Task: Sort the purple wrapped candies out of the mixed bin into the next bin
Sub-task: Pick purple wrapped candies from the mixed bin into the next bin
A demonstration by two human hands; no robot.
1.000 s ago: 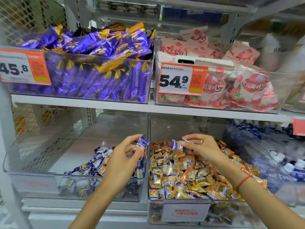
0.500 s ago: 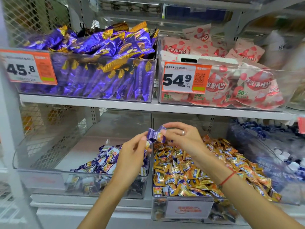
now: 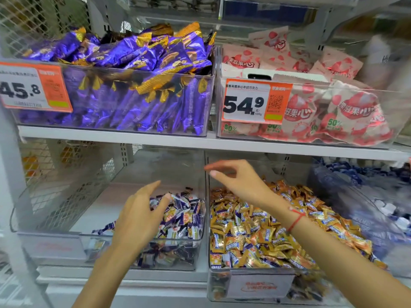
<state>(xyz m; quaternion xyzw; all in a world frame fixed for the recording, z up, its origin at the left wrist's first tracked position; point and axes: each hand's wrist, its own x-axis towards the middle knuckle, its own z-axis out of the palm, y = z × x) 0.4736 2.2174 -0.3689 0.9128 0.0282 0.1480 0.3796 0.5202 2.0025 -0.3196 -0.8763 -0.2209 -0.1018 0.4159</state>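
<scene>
Here, entries are placed relative to the white shelf board (image 3: 200, 144) that crosses the middle of the view.

Above the shelf board, left: a clear bin (image 3: 133, 103) heaped with large purple and gold packets; an orange price tag (image 3: 33, 86) reading 45.8 sits on its front wall.

Above the shelf board, right: a clear bin (image 3: 395, 112) of pink and white packets with red fruit print; its price tag (image 3: 255, 101) reads 54.9.

Below the shelf board, right: the mixed bin (image 3: 251, 283), clear, filled nearly to the rim with small gold wrapped candies (image 3: 255, 236), with some purple-marked wrappers scattered among them. A label card is fixed to its front.

Below the shelf board, left, touching the mixed bin's side: the next bin (image 3: 155, 261), clear, only partly filled. The purple wrapped candies (image 3: 182, 221) lie piled in its right front part.

Below the shelf board, far right: a further clear bin (image 3: 347, 196) of blue and white sweets, blurred.

The left hand (image 3: 140, 214) hangs over the next bin, fingers spread loose, holding nothing, fingertips just above the purple pile.

The right hand (image 3: 240, 181) is raised over the wall between the two lower bins, fingers relaxed and slightly bent, empty. A red string bracelet (image 3: 294, 221) circles its wrist.
</scene>
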